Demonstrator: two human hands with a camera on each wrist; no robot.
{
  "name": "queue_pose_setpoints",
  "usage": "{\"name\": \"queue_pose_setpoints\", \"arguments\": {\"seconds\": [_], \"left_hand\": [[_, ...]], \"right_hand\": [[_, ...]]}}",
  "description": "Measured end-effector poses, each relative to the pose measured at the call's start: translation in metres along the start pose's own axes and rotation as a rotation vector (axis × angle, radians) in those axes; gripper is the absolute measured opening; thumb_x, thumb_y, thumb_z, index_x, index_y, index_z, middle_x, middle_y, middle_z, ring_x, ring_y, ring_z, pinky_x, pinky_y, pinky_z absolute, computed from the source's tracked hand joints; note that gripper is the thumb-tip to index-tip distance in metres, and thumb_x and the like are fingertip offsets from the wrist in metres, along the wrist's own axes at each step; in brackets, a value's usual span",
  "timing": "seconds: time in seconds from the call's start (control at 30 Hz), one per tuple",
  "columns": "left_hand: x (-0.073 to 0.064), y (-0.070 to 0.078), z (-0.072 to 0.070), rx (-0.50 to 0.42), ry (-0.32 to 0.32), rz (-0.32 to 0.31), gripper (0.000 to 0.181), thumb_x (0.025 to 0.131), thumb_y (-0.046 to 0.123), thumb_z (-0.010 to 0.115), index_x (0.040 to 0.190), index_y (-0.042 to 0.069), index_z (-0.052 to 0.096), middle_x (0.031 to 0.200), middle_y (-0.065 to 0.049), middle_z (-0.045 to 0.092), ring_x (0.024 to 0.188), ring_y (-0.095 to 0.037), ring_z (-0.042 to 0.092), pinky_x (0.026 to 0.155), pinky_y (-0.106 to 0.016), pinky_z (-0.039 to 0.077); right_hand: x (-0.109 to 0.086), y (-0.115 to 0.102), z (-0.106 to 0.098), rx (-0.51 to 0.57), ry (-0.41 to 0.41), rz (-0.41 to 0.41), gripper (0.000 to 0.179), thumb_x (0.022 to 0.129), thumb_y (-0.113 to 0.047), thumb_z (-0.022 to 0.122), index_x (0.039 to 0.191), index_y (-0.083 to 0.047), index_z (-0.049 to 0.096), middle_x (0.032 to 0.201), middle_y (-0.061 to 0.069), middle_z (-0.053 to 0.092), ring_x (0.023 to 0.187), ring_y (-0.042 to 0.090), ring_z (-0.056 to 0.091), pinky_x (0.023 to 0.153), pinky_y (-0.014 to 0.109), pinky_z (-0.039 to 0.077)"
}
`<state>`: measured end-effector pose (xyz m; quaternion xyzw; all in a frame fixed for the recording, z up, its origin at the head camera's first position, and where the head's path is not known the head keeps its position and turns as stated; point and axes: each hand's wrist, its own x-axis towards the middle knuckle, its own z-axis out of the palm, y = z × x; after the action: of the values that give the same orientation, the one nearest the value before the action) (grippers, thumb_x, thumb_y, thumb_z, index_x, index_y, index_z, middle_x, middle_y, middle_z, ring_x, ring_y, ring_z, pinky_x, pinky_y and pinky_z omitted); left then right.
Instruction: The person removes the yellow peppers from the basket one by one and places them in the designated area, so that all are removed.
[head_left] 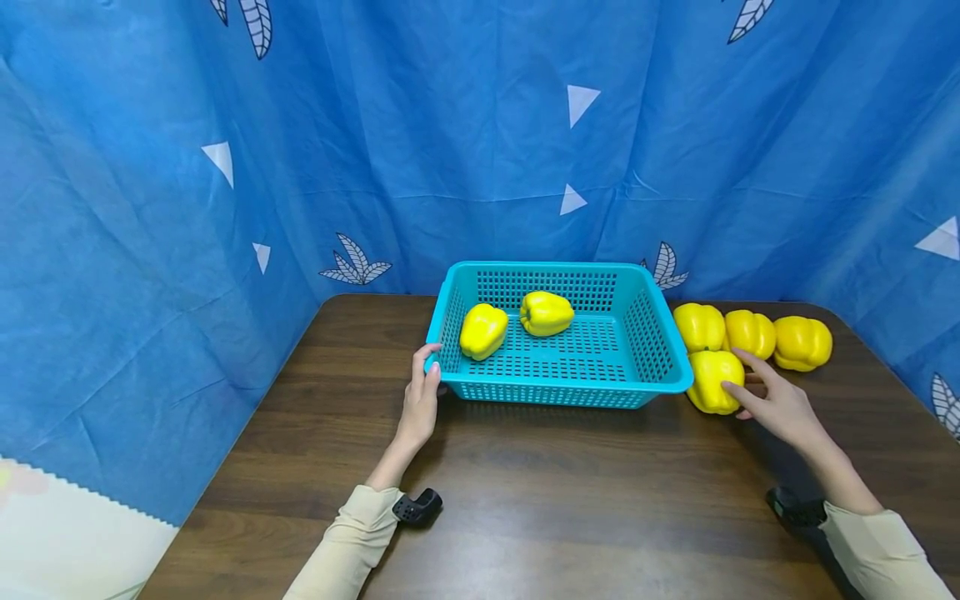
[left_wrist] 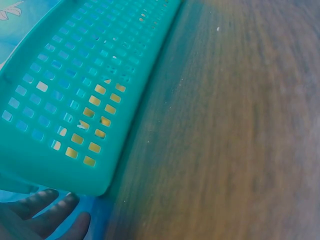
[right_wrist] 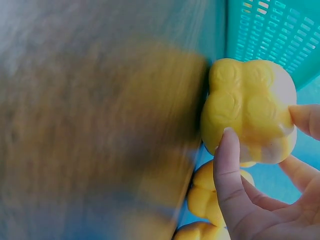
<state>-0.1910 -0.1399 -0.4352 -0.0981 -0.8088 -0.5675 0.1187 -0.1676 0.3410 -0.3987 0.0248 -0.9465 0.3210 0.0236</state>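
Note:
My left hand (head_left: 418, 410) rests at the near left corner of a turquoise plastic basket (head_left: 555, 386), its fingers fairly straight against the end. The left wrist view shows those fingers (left_wrist: 55, 212) beside the basket's perforated wall (left_wrist: 35, 160). Right of the basket, my right hand (head_left: 783, 410) holds a yellow bell pepper (head_left: 711, 382) between thumb and fingers. In the right wrist view the thumb and a fingertip press on opposite sides of this lobed pepper (right_wrist: 245, 105). Inside the basket lie two yellow bell peppers, one (head_left: 483, 331) at the left and another (head_left: 547, 314) near the back.
Behind the held pepper, three more yellow bell peppers stand in a row: one (head_left: 699, 326) beside the basket, one (head_left: 750, 334) in the middle, one (head_left: 803, 342) at the right. A brown wooden table (head_left: 540, 492) carries everything. A blue patterned curtain (head_left: 465, 167) hangs behind it.

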Motion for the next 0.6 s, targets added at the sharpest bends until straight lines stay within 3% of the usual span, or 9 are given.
{"name": "queue_pose_setpoints", "arguments": {"seconds": [0.27,0.6], "left_hand": [[-0.0001,0.0002,0.0001,-0.004,0.000,0.001,0.042,0.100,0.036,0.025,0.139,0.021,0.030,0.148,-0.013,0.032,0.119,-0.037,0.047,0.093,-0.055,0.048],[0.0001,0.0007,0.0004,-0.004,0.007,-0.003,0.041,0.100,0.037,0.026,0.138,0.021,0.031,0.147,-0.013,0.033,0.120,-0.038,0.046,0.092,-0.055,0.048]], "right_hand": [[0.0014,-0.0002,0.0001,-0.019,-0.018,0.021,0.072,0.096,-0.037,0.047,0.147,0.003,0.016,0.124,0.045,0.042,0.061,0.009,0.065,0.057,0.024,0.054],[0.0038,0.0018,0.0020,-0.038,-0.025,0.043,0.075,0.095,-0.039,0.047,0.147,0.003,0.013,0.125,0.045,0.040,0.062,0.015,0.067,0.060,0.028,0.054]]}}
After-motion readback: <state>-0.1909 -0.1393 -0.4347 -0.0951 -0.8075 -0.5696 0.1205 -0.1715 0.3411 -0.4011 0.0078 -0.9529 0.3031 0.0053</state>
